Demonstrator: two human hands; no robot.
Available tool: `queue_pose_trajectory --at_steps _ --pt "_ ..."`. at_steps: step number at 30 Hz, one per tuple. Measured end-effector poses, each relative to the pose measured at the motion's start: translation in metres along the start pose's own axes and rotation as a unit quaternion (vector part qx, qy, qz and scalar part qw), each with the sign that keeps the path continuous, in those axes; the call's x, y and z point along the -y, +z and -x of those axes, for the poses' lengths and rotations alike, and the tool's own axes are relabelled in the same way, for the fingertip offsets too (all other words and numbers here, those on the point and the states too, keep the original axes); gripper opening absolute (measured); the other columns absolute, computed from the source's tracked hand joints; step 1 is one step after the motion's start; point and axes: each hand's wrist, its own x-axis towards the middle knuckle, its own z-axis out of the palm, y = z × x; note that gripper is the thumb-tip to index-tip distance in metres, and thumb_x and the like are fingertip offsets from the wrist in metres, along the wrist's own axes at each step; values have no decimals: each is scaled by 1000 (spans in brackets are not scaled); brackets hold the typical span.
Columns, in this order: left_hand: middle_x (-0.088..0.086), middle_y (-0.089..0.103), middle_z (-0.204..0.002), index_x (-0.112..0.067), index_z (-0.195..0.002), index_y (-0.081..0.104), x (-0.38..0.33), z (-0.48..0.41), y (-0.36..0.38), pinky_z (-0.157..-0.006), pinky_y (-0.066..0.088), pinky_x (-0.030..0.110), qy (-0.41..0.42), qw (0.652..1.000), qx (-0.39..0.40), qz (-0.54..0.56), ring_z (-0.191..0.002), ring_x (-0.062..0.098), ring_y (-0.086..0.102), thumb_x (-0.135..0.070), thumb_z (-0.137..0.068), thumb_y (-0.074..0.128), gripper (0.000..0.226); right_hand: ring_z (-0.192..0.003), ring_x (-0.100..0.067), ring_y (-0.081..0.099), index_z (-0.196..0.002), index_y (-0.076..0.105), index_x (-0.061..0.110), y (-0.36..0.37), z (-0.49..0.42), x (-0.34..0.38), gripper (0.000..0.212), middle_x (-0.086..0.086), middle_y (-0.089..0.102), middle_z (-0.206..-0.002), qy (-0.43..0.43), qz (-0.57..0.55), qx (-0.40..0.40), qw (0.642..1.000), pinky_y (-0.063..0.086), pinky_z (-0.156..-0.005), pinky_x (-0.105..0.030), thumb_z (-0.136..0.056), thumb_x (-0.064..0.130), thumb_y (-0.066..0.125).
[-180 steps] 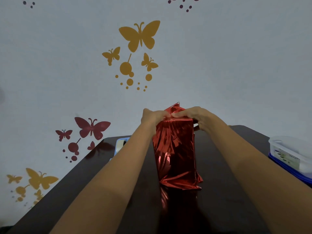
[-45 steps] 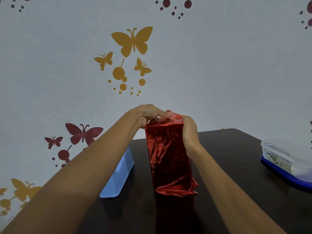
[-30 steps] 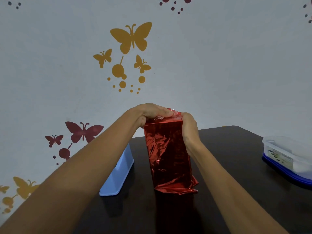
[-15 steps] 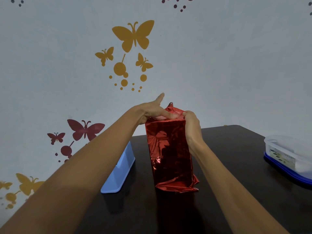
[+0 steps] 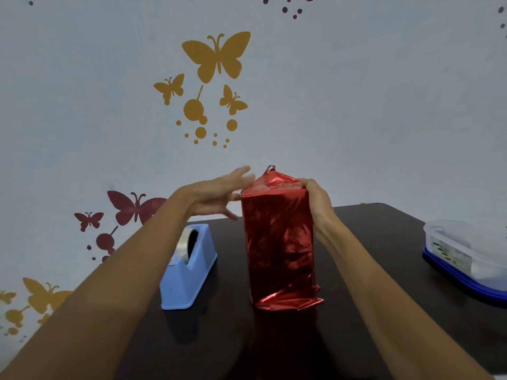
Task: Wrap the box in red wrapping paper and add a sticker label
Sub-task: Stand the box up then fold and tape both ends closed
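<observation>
A tall box wrapped in shiny red paper [image 5: 279, 242] stands upright on the dark table [image 5: 370, 242]. Loose folds of paper stick up at its top, and crumpled paper flares out at its base. My right hand [image 5: 315, 201] grips the box's upper right edge, thumb over the top. Beside the box's upper left corner, my left hand [image 5: 219, 196] is spread with straight fingers and holds nothing. No sticker label is in sight.
A light blue tape dispenser [image 5: 189, 267] with a clear roll stands left of the box, under my left forearm. A clear plastic container on a blue lid [image 5: 466, 253] sits at the table's right edge. A wall with butterfly decals is just behind.
My left hand has lifted off the top of the box and moved left with its fingers spread. The top paper flap has sprung up. My right hand keeps its grip.
</observation>
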Motion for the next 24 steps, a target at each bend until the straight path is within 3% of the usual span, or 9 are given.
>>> queue_pose_trajectory --at_steps 2,5,7,9,12,14,18,21,24 --pt "-8 45 -141 -37 -146 26 22 14 3 -107 34 54 12 1000 8 -9 -129 15 43 -49 -43 89 121 -70 -18 52 -86 54 21 -4 -4 4 22 -4 55 -80 31 -14 22 999 43 -65 -27 -95 35 39" --pt "-2 61 -125 -27 -142 34 34 24 34 -99 48 41 56 985 -158 44 -111 15 60 -33 -47 91 110 -113 -25 53 -125 51 14 2 -12 4 49 -6 57 -123 -46 148 -82 984 39 -93 -36 -97 50 35" --pt "-4 59 -123 -19 -142 32 33 19 61 -97 48 39 77 943 -318 60 -112 18 59 -40 -52 90 109 -106 -27 58 -113 56 10 10 -6 7 54 -8 63 -113 -153 220 -186 945 40 -86 -35 -95 56 33" --pt "-1 57 -125 -17 -144 23 31 7 87 -97 47 42 80 915 -395 13 -115 23 57 -46 -59 85 109 -90 -29 63 -95 62 5 18 7 15 64 -12 67 -94 -172 185 -144 957 46 -80 -39 -94 60 29" --pt "3 59 -124 -25 -149 -10 29 -4 120 -93 48 44 80 909 -407 -35 -111 26 58 -27 -75 78 115 -75 -20 56 -80 58 10 19 15 25 66 -7 58 -80 -120 237 -20 964 43 -72 -32 -86 70 32" --pt "1 60 -120 -32 -147 -20 31 -2 133 -85 51 35 100 911 -399 -33 -101 18 62 -13 -85 66 107 -99 -15 52 -115 52 18 7 12 23 63 0 48 -109 -75 259 51 962 40 -83 -27 -77 67 54" --pt "0 64 -111 -36 -143 11 39 15 123 -73 53 18 176 927 -317 100 -80 2 65 7 -85 58 86 -107 -14 46 -139 31 17 -23 7 7 97 -2 42 -124 -123 276 6 953 40 -87 -22 -60 30 87" --pt "-6 50 -124 -27 -145 22 30 26 86 -85 47 24 209 892 -391 -85 -99 8 54 -18 -72 81 94 -105 -13 54 -137 37 15 -41 -2 8 91 -2 52 -123 -113 255 64 958 42 -79 -17 -61 18 87" --pt "-4 58 -121 -28 -136 46 0 27 56 -98 40 29 205 916 -265 -218 -110 9 51 -31 -65 85 81 -103 -9 56 -139 36 16 -46 -12 13 92 1 55 -118 -84 258 138 953 44 -80 -17 -61 12 86"
